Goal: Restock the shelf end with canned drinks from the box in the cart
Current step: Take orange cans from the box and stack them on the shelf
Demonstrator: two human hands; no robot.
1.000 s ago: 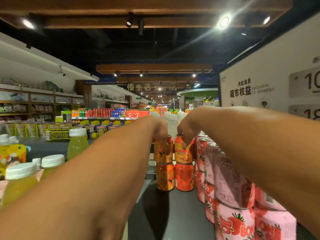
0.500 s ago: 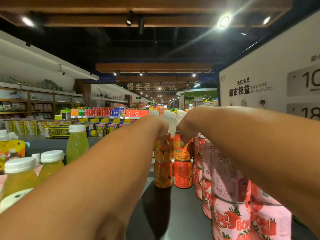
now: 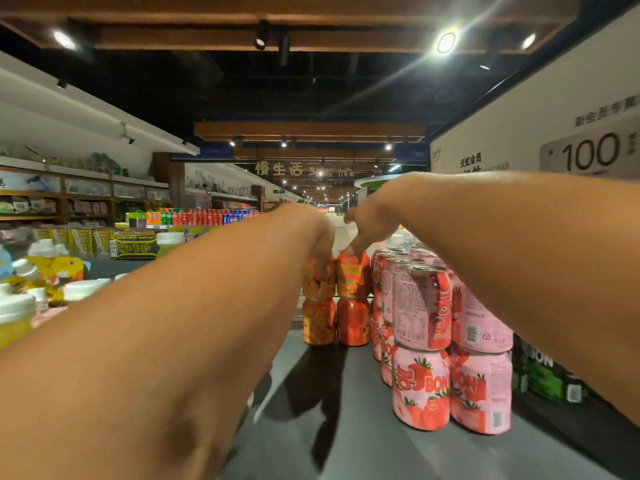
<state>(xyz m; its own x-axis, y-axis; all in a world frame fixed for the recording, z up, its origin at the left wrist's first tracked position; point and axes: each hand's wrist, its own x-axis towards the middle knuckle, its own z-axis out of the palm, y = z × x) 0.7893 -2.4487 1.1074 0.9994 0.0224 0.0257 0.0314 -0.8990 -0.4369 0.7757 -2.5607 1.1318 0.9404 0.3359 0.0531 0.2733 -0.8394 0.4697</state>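
Where our two forearms meet at frame centre, we list two orange cans stacked on two more on the dark shelf top (image 3: 346, 427): the upper left orange can (image 3: 317, 280) sits on the lower left orange can (image 3: 318, 322), and the upper right orange can (image 3: 353, 277) on the lower right orange can (image 3: 354, 322), the pairs just beside each other. Our left hand (image 3: 320, 233) curls its fingers down over the top of the upper left can, grasping it. Our right hand (image 3: 369, 225) reaches down to the rim of the upper right can with fingers bent; fingertips touch the top, though whether they pinch it we cannot tell. Right of centre stand pink strawberry cans (image 3: 420, 386), two high, in rows running away from us, just beside the orange stack. Dark green cans (image 3: 540, 372) sit at the right edge, partly hidden by our arm. White-capped juice bottles (image 3: 15, 317) fill the lower left. A white sign (image 3: 540, 133) marked 100 occupies the upper right.
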